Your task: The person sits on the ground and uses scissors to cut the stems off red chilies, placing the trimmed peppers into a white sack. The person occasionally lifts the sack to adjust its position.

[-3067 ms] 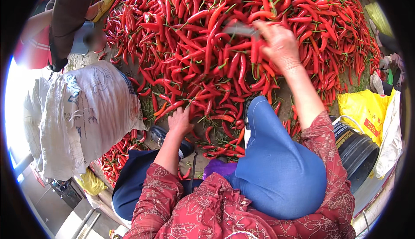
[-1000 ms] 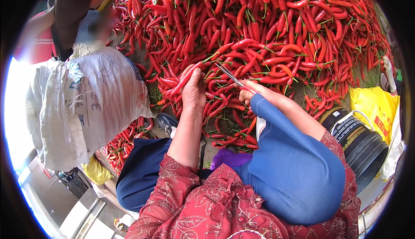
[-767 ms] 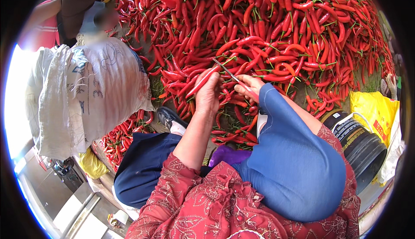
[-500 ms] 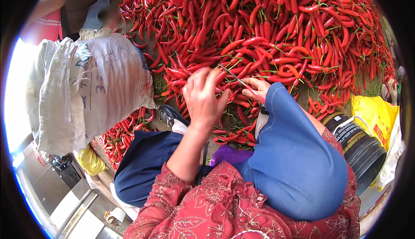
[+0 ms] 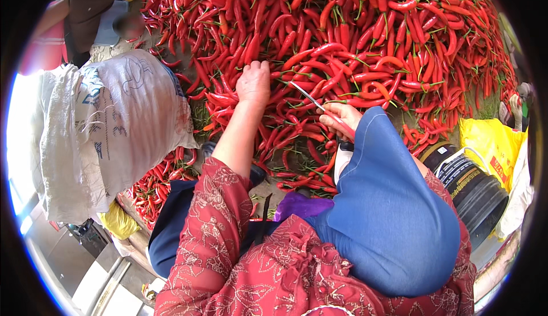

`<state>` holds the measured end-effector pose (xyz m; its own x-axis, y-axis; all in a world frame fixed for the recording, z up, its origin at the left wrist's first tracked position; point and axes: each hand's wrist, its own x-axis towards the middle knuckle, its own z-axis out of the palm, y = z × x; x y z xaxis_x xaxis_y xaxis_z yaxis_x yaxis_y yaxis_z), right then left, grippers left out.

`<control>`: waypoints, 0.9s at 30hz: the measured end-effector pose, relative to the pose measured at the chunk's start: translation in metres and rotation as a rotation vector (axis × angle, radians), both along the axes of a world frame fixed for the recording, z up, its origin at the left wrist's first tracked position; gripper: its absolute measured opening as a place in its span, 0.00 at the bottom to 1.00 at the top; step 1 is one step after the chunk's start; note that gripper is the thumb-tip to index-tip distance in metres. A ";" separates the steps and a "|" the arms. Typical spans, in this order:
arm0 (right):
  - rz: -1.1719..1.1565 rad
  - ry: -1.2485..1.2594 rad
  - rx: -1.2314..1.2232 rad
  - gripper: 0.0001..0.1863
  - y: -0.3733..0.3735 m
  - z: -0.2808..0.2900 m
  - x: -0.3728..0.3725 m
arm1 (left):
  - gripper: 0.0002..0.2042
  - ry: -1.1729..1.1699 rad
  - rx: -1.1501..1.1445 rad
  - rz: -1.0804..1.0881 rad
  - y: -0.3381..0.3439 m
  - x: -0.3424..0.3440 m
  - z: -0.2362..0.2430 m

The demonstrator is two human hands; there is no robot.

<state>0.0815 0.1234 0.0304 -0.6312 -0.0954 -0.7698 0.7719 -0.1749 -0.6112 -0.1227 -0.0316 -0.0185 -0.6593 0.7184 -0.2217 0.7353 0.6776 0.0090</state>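
Observation:
A large heap of red chili peppers (image 5: 319,25) with green stems spreads before me. My left hand (image 5: 254,83) is stretched forward at the heap's near side, back of the hand up. Its fingers are curled together, and their tips are hidden, so what they hold cannot be made out. To the right, near my raised knee, my right hand (image 5: 344,115) is closed round a slim pointed blade with a red handle (image 5: 308,96). The blade points up and left over the chili peppers; whether it is a knife or closed scissors is unclear.
A full white woven sack (image 5: 125,110) stands at the left, with more chili peppers beside it. At the right are a black bucket (image 5: 476,193) and a yellow bag (image 5: 488,147). Purple cloth (image 5: 302,206) lies between my knees. Part of another person (image 5: 91,7) shows at the upper left.
My left hand has moved forward and left, away from the blade, and its fingers have curled. My right hand stays nearly in place, still gripping the red-handled blade.

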 end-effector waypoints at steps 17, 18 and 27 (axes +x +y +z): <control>0.101 0.214 0.274 0.36 0.015 -0.005 0.001 | 0.15 -1.165 0.813 0.868 -0.042 0.015 0.055; 0.144 0.186 0.223 0.37 0.015 0.001 -0.005 | 0.16 -1.182 0.770 0.907 -0.038 0.024 0.069; 0.255 0.244 0.252 0.34 0.000 0.023 -0.029 | 0.15 -1.462 0.605 0.893 -0.040 0.046 0.077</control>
